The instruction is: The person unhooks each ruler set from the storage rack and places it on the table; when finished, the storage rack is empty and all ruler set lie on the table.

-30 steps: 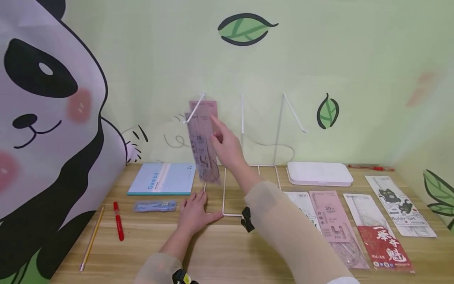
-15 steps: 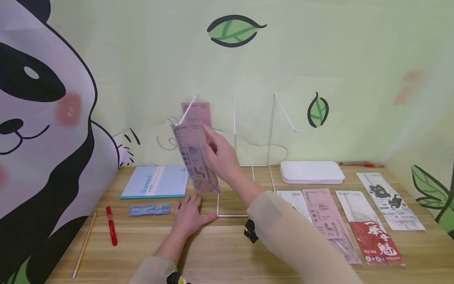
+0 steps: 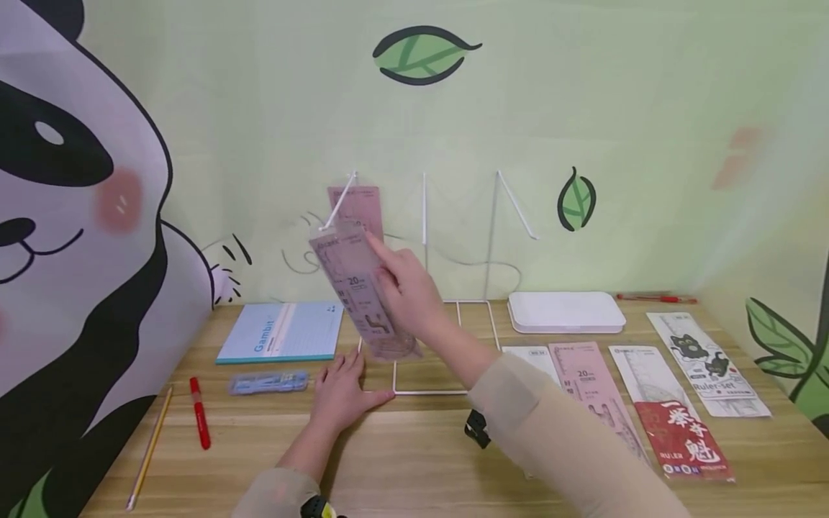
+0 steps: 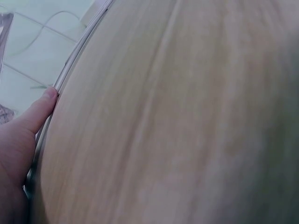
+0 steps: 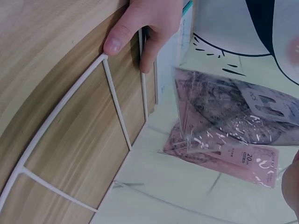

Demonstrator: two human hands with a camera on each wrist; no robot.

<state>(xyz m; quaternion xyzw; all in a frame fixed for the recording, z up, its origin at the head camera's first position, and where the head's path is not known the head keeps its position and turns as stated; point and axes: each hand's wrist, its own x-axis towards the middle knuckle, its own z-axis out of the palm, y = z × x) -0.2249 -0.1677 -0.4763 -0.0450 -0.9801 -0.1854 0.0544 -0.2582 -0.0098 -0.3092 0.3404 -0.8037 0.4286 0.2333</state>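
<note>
My right hand [image 3: 409,289] pinches a pink packaged ruler set [image 3: 352,288] by its right side, thumb in front. The packet tilts, its top by the tip of the white wire rack's left hook [image 3: 339,201]; whether the hook passes through it, I cannot tell. Farther back on that hook hangs a second pink ruler set [image 3: 367,205], partly covered by the first. My left hand [image 3: 340,394] rests on the rack's base wire [image 3: 430,393], fingers spread. In the right wrist view, its thumb [image 5: 114,43] touches the base's corner.
Several ruler packets, including a red-and-white one [image 3: 680,432] and a cat-print one [image 3: 709,363], lie at right. A white case [image 3: 566,312] and red pen [image 3: 657,298] sit behind. At left are a blue notebook [image 3: 281,332], blue packet [image 3: 268,382], red pen [image 3: 200,414] and pencil [image 3: 150,450].
My right hand has drawn the front ruler set toward the hook's tip and down, and it tilts more. The back set stays hanging. My left hand stays on the base; the head view shifted slightly.
</note>
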